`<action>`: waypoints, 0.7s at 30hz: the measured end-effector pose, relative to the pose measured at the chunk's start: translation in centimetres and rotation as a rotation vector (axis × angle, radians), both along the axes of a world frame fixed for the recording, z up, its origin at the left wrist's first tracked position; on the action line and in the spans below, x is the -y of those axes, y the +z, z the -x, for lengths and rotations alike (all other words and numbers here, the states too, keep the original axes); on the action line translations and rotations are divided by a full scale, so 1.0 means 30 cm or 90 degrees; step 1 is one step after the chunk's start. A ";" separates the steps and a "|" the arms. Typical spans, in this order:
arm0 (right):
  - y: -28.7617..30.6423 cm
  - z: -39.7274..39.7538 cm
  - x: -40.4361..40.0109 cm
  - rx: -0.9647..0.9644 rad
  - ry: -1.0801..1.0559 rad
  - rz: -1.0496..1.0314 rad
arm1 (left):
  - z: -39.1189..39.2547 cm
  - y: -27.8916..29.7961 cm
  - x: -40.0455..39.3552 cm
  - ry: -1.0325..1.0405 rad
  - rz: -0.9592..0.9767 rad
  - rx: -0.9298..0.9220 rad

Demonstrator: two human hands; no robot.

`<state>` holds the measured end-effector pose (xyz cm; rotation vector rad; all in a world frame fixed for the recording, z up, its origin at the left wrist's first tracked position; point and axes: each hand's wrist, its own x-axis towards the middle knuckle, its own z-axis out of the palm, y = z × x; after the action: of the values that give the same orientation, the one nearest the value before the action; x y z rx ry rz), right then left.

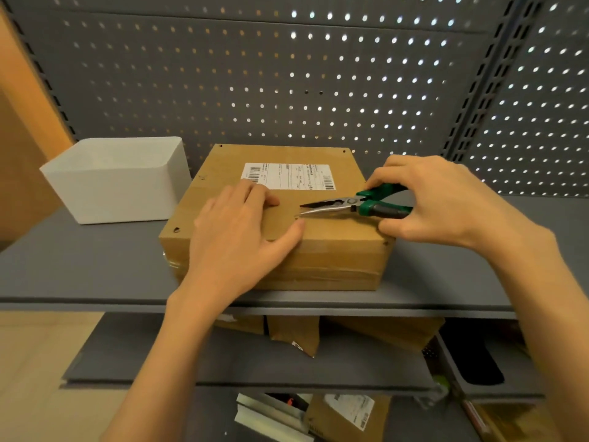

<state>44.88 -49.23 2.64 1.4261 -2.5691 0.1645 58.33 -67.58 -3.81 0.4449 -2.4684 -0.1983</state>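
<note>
A brown cardboard box (280, 218) sits at the centre of the frame on a grey shelf (95, 266), its top bearing a white shipping label (288, 176) toward the far edge. The left hand (236, 231) lies flat on the box lid, fingers straight and pressing down, thumb spread toward the middle. Just right of it, the right hand (439, 202) has its fingers and thumb curled round the green-and-black handles of a pair of long-nose pliers (350, 205). The pliers' 2 tips are slightly parted and rest on the lid, close to the left thumb. At the left of the frame, beside the box, stands a white container (118, 180). A grey pegboard (287, 74) fills the upper frame. Below the shelf, more cardboard parcels (318, 336) lie on lower levels.
</note>
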 end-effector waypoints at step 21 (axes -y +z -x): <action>0.044 0.082 0.052 -0.054 0.091 -0.120 | -0.013 0.002 -0.009 0.009 0.009 0.021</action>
<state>42.43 -50.77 3.97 1.6453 -2.4701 -0.1182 58.72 -67.32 -3.75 0.4626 -2.4967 -0.1693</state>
